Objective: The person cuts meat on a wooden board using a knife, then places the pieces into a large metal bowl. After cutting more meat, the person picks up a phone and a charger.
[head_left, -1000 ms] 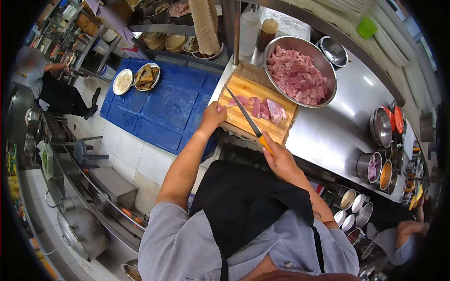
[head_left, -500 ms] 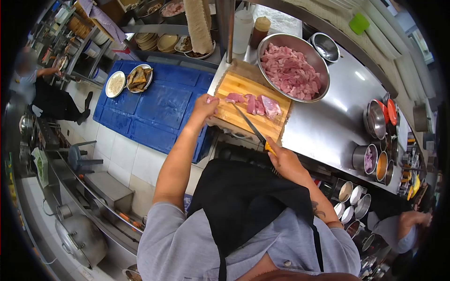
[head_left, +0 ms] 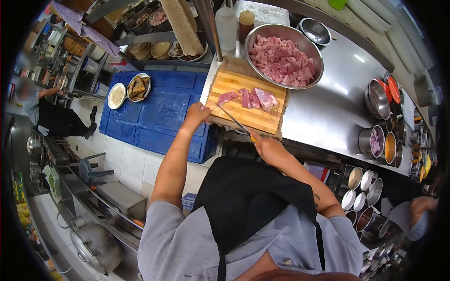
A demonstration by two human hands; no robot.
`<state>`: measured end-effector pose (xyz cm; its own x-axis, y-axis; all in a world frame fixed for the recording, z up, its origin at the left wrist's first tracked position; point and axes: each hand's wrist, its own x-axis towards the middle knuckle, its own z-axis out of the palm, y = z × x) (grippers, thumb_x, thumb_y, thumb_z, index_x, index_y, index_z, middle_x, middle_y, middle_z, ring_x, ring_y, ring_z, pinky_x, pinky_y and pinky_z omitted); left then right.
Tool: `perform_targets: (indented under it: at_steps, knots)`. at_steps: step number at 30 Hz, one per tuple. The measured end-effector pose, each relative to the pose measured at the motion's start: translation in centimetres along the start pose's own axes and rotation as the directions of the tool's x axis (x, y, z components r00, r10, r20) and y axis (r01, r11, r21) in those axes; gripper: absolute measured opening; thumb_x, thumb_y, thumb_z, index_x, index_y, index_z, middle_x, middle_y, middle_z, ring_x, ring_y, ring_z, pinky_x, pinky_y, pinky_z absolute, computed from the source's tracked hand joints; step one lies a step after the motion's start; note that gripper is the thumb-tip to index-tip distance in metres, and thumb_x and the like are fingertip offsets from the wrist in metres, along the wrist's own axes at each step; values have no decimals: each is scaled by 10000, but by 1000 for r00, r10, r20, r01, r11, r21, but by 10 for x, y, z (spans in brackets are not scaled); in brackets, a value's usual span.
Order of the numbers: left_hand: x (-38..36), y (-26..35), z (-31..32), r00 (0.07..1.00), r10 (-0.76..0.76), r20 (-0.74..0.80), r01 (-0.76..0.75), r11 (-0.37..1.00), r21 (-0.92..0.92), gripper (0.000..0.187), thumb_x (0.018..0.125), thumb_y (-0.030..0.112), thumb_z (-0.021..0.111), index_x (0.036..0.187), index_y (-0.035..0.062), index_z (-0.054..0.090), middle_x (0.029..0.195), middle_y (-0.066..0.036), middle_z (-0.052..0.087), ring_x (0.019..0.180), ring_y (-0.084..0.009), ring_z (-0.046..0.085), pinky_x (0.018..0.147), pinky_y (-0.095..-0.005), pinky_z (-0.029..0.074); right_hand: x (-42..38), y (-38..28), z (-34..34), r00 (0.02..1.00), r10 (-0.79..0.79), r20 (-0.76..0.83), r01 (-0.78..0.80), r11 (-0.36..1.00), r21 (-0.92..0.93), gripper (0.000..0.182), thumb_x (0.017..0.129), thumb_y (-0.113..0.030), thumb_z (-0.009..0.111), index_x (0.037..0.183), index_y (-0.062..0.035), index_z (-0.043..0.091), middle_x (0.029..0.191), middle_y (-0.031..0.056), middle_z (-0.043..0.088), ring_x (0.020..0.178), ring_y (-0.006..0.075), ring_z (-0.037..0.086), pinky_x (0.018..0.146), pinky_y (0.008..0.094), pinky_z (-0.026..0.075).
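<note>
My right hand (head_left: 271, 149) is closed round the yellow handle of a kitchen knife (head_left: 236, 120). Its blade slants up and left over the wooden cutting board (head_left: 258, 122), the tip near the board's left side. Close to that tip, my left hand (head_left: 196, 115) is closed by the board's left edge; what its fingers hold, if anything, I cannot make out. Raw meat lies on the board: a flat piece (head_left: 227, 97) at left, cut pieces (head_left: 248, 99) in the middle and a larger chunk (head_left: 265, 99) at right. Behind stands a steel bowl (head_left: 319, 70) heaped with meat strips (head_left: 281, 58).
Left of the board is a blue plastic surface (head_left: 164, 117) bearing two plates (head_left: 116, 96). Squeeze bottles (head_left: 227, 29) stand behind the board. Steel bowls (head_left: 377, 100) and pots line the steel counter's right. One person (head_left: 56, 110) is far left; another person's arm (head_left: 422, 208) shows right.
My right hand and the knife have moved left, bringing the blade tip to the board's left side. My left hand has dropped slightly lower. The camera view has shifted a little.
</note>
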<state>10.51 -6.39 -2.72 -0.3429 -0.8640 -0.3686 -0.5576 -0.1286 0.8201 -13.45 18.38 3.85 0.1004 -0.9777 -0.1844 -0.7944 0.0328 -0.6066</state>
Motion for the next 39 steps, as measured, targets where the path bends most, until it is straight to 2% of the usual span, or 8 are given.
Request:
perform_targets:
  at_steps: [13, 19, 25, 27, 29, 31, 32, 39]
  knots:
    - [-2, 81, -35, 1000, -13, 13, 16, 975, -223, 180, 878, 198, 743, 919, 57, 639, 697, -32, 628, 531, -101, 571, 398, -250, 335, -51, 10, -21, 1000, 17, -2, -16, 998, 68, 596, 1007, -150, 569, 1562, -76, 362, 906, 246, 677, 851, 441, 664, 753, 529, 515]
    - [39, 223, 43, 872, 401, 280, -303, 893, -333, 353, 867, 256, 754, 1106, 12, 663, 859, -32, 664, 702, -108, 616, 580, -244, 475, -78, 6, -36, 988, 95, -119, -80, 989, 122, 602, 1007, -169, 606, 1555, -74, 379, 914, 253, 673, 845, 446, 658, 759, 515, 513]
    - [78, 312, 99, 811, 416, 411, -548, 787, 285, 411, 842, 315, 743, 1153, 49, 700, 870, -87, 722, 736, -235, 689, 688, -357, 559, -99, 12, -31, 963, 129, -238, -93, 984, 155, 591, 999, -162, 621, 1543, -85, 404, 907, 258, 676, 840, 450, 663, 756, 510, 521]
    - [79, 301, 88, 637, 732, 241, -770, 596, 228, 312, 854, 278, 714, 1087, 73, 738, 902, -180, 735, 777, -340, 714, 747, -420, 569, -110, 18, -28, 956, 161, -244, -115, 974, 193, 597, 996, -163, 626, 1546, -95, 405, 900, 258, 677, 839, 451, 666, 754, 509, 523]
    - [97, 230, 74, 798, 559, 225, -564, 561, 606, 292, 859, 268, 691, 1054, 60, 752, 976, -240, 722, 880, -380, 717, 785, -449, 563, -128, 31, -21, 923, 280, -266, -211, 943, 258, 607, 992, -171, 637, 1553, -119, 411, 882, 263, 680, 834, 458, 669, 754, 504, 528]
    - [115, 107, 74, 691, 676, 257, -671, 469, 574, 407, 788, 327, 778, 1066, 33, 741, 1041, -210, 741, 1000, -383, 708, 881, -463, 565, -137, 38, -18, 911, 308, -275, -227, 930, 291, 614, 995, -177, 639, 1562, -134, 407, 883, 273, 681, 834, 466, 667, 756, 497, 530]
    - [49, 141, 66, 936, 138, 325, -348, 506, 789, 368, 816, 310, 756, 1068, 42, 746, 1106, -190, 733, 1018, -403, 700, 919, -459, 557, -139, 43, -17, 901, 342, -266, -251, 912, 324, 612, 999, -179, 635, 1563, -127, 404, 898, 278, 684, 840, 468, 667, 759, 495, 530]
    - [44, 61, 62, 888, 457, 53, -310, 509, 803, 271, 927, 278, 718, 921, 8, 737, 930, -189, 723, 842, -305, 732, 776, -369, 592, -107, 38, -29, 930, 250, -268, -148, 925, 351, 609, 1011, -180, 624, 1567, -93, 393, 941, 290, 688, 877, 467, 675, 783, 467, 535]
